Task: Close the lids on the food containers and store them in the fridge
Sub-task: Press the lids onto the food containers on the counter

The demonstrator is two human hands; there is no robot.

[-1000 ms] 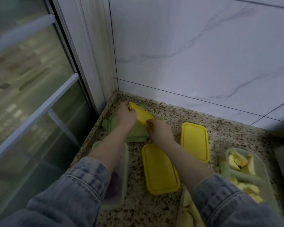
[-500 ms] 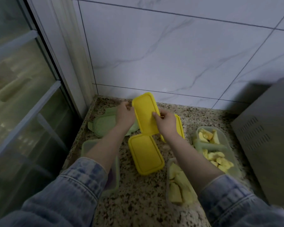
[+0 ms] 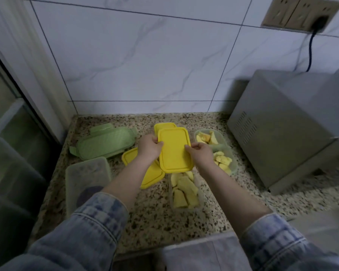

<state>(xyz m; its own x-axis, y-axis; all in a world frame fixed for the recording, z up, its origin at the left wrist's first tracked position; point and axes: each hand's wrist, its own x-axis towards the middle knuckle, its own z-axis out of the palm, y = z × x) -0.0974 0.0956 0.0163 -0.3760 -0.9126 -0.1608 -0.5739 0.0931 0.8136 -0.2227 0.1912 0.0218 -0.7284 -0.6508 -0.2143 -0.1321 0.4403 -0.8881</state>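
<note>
Both hands hold one yellow lid (image 3: pixel 174 149) above the counter: my left hand (image 3: pixel 149 148) grips its left edge, my right hand (image 3: pixel 201 153) pinches its right edge. Just below it stands an open clear container of yellow fruit pieces (image 3: pixel 184 192). A second open container of fruit (image 3: pixel 216 148) stands to the right. Another yellow lid (image 3: pixel 145 173) lies on the counter under my left forearm, and a third (image 3: pixel 164 126) shows behind the held one. A green lid (image 3: pixel 106 141) lies at the back left, with an open container holding something purple (image 3: pixel 86 182) in front of it.
A grey microwave (image 3: pixel 282 130) stands at the right, plugged into a wall socket (image 3: pixel 301 14). The speckled stone counter (image 3: pixel 145 218) ends at a tiled wall behind and a glass window frame (image 3: pixel 12 114) at the left.
The yellow lid has come from over the green lid to the right and toward me, and now lies flatter above the near fruit container. The camera has turned right.
</note>
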